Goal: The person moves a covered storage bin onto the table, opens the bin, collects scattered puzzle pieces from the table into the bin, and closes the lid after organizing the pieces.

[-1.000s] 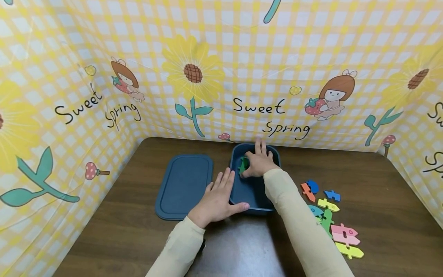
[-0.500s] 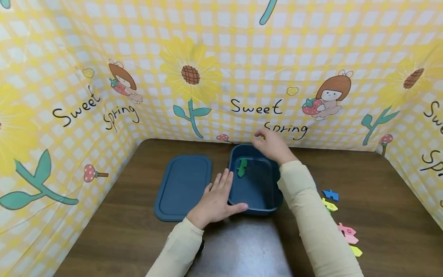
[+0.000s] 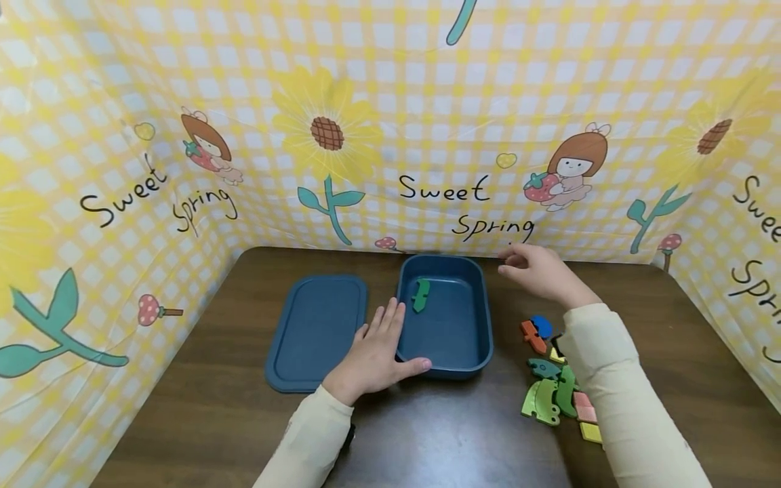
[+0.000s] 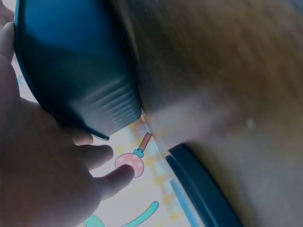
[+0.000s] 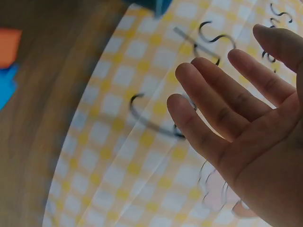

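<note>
A dark blue rectangular box (image 3: 448, 339) stands lidless near the back of the table, a green puzzle piece (image 3: 421, 295) lying inside at its left. My left hand (image 3: 375, 352) rests with spread, straight fingers on the box's near left rim; the left wrist view shows the hand (image 4: 52, 165) against the box's outer wall (image 4: 80, 66). To the right of the box my right hand (image 3: 543, 274) hovers above the table, holding nothing. The right wrist view shows its palm (image 5: 255, 132) bare and its fingers loosely bent. Below it lie several colourful pieces, among them an orange piece (image 3: 533, 337) and a blue piece (image 3: 541, 327).
The flat blue lid (image 3: 317, 332) lies left of the box. Green pieces (image 3: 542, 401), a pink piece (image 3: 584, 407) and yellow ones lie at the right, partly hidden by my right sleeve (image 3: 628, 386). A checked cloth (image 3: 427, 122) walls the back and sides.
My right hand has let go of the green piece, leaving it in the box, and has moved out to the right. My left hand has stayed on the rim.
</note>
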A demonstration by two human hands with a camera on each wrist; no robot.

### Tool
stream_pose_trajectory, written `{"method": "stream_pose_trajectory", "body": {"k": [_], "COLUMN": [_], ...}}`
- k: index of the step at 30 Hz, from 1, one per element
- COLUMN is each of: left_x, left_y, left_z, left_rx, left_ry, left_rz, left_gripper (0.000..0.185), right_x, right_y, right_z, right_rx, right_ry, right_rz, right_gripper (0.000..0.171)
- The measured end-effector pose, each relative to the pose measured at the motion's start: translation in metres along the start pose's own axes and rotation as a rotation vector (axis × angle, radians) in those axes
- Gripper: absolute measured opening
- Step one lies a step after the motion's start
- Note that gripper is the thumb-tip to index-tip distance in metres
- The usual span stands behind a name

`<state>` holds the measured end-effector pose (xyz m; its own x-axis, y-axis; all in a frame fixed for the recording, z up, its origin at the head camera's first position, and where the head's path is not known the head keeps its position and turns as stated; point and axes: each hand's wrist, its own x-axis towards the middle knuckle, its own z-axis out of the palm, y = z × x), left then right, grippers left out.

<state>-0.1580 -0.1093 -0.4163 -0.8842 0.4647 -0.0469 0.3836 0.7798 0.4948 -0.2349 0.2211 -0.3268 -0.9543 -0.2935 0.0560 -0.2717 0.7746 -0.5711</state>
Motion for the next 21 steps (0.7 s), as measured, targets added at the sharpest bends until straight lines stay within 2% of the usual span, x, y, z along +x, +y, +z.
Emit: {"method": "stream_pose_trajectory", "body": {"k": [13,21], "left_x": [0.002,0.002], "left_y": [0.0,-0.002], "left_z": [0.002,0.002], "left_rx": [-0.005,-0.011], "left_ry": [-0.001,0.002], "left_rz": [-0.002,0.0], "left_gripper": [0.11,0.111], "right_x": [-0.055,-0.082], "right_y": [0.062,0.103], "right_z": [-0.014,-0.009], "right_rx": [-0.075,-0.112], "right_ry": [-0.009,-0.12], "right_rz": [0.027,0.073], "right_gripper": [0.033,0.036]}}
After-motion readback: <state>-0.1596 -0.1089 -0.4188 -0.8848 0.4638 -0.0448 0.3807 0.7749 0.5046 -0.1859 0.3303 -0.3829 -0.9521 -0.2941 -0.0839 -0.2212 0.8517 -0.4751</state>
